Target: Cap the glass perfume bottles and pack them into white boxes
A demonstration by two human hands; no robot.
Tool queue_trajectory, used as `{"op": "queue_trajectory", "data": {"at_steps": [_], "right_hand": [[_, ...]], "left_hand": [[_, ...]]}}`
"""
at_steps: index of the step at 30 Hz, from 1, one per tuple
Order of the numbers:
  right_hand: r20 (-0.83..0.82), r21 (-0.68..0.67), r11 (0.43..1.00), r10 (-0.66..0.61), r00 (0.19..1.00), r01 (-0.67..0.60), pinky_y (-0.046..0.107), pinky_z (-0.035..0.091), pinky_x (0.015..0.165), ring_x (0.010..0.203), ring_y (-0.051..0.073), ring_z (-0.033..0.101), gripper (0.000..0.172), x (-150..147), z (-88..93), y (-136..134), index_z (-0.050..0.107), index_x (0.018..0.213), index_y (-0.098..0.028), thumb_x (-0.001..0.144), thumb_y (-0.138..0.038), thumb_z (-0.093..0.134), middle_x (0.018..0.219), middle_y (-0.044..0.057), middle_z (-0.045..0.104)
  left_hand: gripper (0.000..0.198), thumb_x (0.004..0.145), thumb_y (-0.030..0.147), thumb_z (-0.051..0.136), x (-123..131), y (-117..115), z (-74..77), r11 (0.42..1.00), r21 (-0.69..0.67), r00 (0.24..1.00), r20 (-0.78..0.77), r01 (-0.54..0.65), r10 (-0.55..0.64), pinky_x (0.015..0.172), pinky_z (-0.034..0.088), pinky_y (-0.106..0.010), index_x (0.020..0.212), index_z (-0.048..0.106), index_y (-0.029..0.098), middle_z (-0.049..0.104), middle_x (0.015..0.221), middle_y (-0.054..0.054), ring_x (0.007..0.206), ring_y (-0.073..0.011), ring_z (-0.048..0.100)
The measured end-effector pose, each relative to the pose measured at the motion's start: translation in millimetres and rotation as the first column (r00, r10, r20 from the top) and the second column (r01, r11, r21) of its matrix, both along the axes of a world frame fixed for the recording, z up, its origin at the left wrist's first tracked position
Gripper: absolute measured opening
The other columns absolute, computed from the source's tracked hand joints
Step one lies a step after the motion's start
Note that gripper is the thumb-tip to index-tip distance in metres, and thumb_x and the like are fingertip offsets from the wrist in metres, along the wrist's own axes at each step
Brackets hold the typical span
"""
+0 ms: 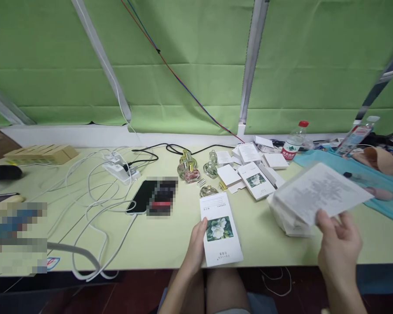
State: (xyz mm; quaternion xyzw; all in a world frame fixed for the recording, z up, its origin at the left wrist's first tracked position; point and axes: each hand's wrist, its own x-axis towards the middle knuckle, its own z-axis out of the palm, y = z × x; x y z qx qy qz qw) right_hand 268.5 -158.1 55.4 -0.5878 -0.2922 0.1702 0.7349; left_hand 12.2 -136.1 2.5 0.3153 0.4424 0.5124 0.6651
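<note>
My left hand (pixel 194 246) grips the left edge of a flat white carton (pixel 220 229) printed with a white flower, held over the front edge of the pale green table (pixel 170 244). My right hand (pixel 339 244) pinches a white printed sheet (pixel 321 191), blurred by motion, above a stack of white folded items (pixel 283 216). Several small glass perfume bottles (pixel 190 168) stand behind the carton, next to more white cartons (pixel 257 179).
A black phone (pixel 140 197), a white power strip (pixel 121 171) and tangled white cables (pixel 91 205) lie at left. Cardboard pieces (pixel 41 153) sit far left. A water bottle (pixel 294 141) stands at back right beside a blue cloth (pixel 373 183).
</note>
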Motion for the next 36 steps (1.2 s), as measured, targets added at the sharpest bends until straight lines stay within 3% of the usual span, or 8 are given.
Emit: {"op": "queue_trajectory", "data": {"at_steps": [7, 11, 14, 18, 23, 29, 31, 36], "right_hand": [[0.181, 0.260, 0.956, -0.188, 0.965, 0.138, 0.045, 0.044, 0.093, 0.097, 0.024, 0.062, 0.056, 54, 32.7, 54, 0.052, 0.100, -0.022, 0.051, -0.033, 0.077, 0.102, 0.009, 0.064], [0.392, 0.150, 0.986, -0.131, 0.911, 0.077, 0.039, 0.047, 0.082, 0.086, 0.021, 0.063, 0.051, 68, 44.2, 73, 0.051, 0.104, -0.019, 0.061, -0.039, 0.071, 0.091, 0.010, 0.064], [0.668, -0.090, 0.975, -0.093, 0.738, 0.205, 0.038, 0.044, 0.082, 0.089, 0.025, 0.061, 0.044, 82, 45.9, 87, 0.055, 0.104, -0.020, 0.066, -0.038, 0.068, 0.097, 0.013, 0.066], [0.790, -0.388, 0.866, 0.136, 0.597, 0.316, 0.036, 0.043, 0.070, 0.080, 0.026, 0.063, 0.046, 103, 28.6, 103, 0.054, 0.115, -0.019, 0.073, -0.036, 0.062, 0.096, 0.013, 0.068], [0.705, -0.643, 0.752, 0.508, 0.495, 0.144, 0.033, 0.045, 0.067, 0.086, 0.025, 0.066, 0.031, 111, 4.8, 114, 0.066, 0.094, -0.023, 0.075, -0.046, 0.056, 0.093, 0.005, 0.071], [0.550, -0.799, 0.598, 0.765, 0.334, -0.054, 0.034, 0.048, 0.082, 0.108, 0.030, 0.059, 0.079, 93, -6.0, 134, 0.047, 0.133, -0.018, 0.067, -0.058, 0.062, 0.128, 0.012, 0.057], [0.506, -0.833, 0.551, 0.791, 0.342, -0.041, 0.035, 0.046, 0.086, 0.111, 0.030, 0.057, 0.081, 83, -12.5, 145, 0.039, 0.139, -0.014, 0.072, -0.056, 0.057, 0.130, 0.015, 0.055], [0.585, -0.782, 0.608, 0.640, 0.498, 0.137, 0.036, 0.045, 0.084, 0.106, 0.030, 0.059, 0.056, 73, -17.8, 165, 0.047, 0.134, -0.018, 0.085, -0.043, 0.041, 0.120, 0.014, 0.062]], "left_hand": [[0.058, 0.065, 0.052, 0.072, 6, 3, 0.3, 0.994, 0.107, 0.994, -0.110, 0.021, -0.010, 0.031, 0.024, -0.017, 0.106, 0.055, 0.015, 0.061, 0.059, 0.002, 0.030, -0.0041, 0.038], [0.053, 0.053, 0.040, 0.082, 10, 0, 7.0, 0.985, 0.119, 0.973, -0.183, -0.121, 0.141, 0.035, 0.033, -0.018, 0.093, 0.060, 0.013, 0.065, 0.075, -0.002, 0.038, -0.0033, 0.041], [0.043, 0.054, 0.039, 0.081, 12, -3, 11.9, 0.981, 0.131, 0.953, -0.250, -0.143, 0.172, 0.038, 0.035, -0.019, 0.083, 0.063, 0.012, 0.062, 0.064, -0.001, 0.041, -0.0046, 0.040], [0.043, 0.056, 0.044, 0.079, 12, -2, 12.3, 0.984, 0.127, 0.965, -0.215, -0.127, 0.153, 0.035, 0.029, -0.018, 0.079, 0.061, 0.013, 0.054, 0.051, 0.003, 0.036, -0.0035, 0.037], [0.049, 0.052, 0.046, 0.080, 11, 3, 8.2, 0.984, 0.118, 0.966, -0.208, -0.132, 0.155, 0.034, 0.028, -0.016, 0.079, 0.056, 0.014, 0.054, 0.051, 0.005, 0.035, -0.0026, 0.037], [0.056, 0.047, 0.048, 0.082, 8, 5, 12.0, 0.996, 0.067, 0.973, -0.217, -0.061, 0.075, 0.034, 0.032, -0.017, 0.081, 0.054, 0.014, 0.058, 0.056, 0.004, 0.037, -0.0035, 0.041], [0.055, 0.047, 0.048, 0.082, 9, 4, 14.2, 0.994, 0.080, 0.973, -0.214, -0.068, 0.084, 0.034, 0.031, -0.016, 0.079, 0.054, 0.014, 0.057, 0.054, 0.004, 0.036, -0.0027, 0.040], [0.052, 0.048, 0.049, 0.082, 14, 2, 15.2, 0.984, 0.126, 0.966, -0.213, -0.125, 0.150, 0.033, 0.028, -0.015, 0.075, 0.056, 0.013, 0.055, 0.052, 0.004, 0.035, -0.0018, 0.038]]}}
